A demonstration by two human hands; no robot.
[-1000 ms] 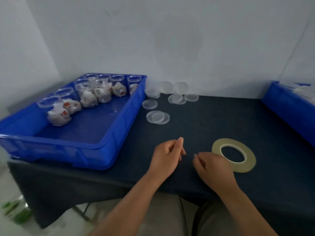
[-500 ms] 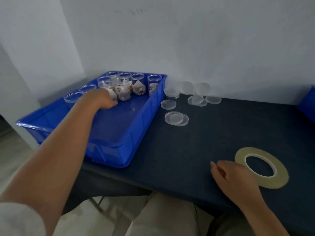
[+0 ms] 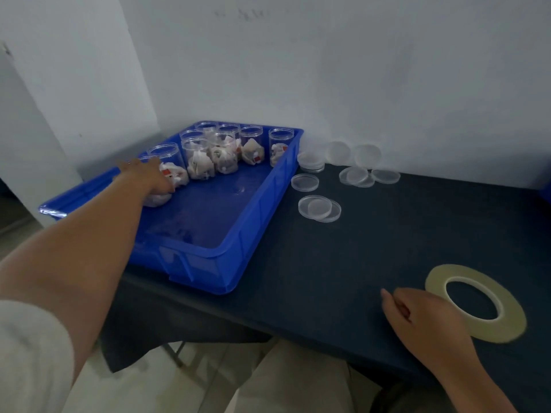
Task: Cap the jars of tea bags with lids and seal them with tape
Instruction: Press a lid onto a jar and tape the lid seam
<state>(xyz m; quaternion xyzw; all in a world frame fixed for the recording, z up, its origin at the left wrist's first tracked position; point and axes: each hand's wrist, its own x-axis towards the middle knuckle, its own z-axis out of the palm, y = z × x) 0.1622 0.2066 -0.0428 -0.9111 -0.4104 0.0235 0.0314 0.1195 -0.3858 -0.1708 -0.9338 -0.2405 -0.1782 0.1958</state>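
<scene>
Seemingly barely started. Gripped nearest open jar [image 3: 155, 200] of tea bags inside blue tray [image 3: 253, 234] with left hand [image 3: 150, 178], fingers [image 3: 167, 189] curled round it. Rested right hand [image 3: 426, 320], loosely curled and empty, on worktop [image 3: 372, 248] beside tape roll [image 3: 514, 321]. Showed no jar capped or taped, lids [image 3: 319, 207] loose beside tray.

A pale, plain wall [image 3: 328, 70] stands behind the table [image 3: 372, 248] — it is covered in dark blue — and below is a light floor [image 3: 155, 383].
</scene>
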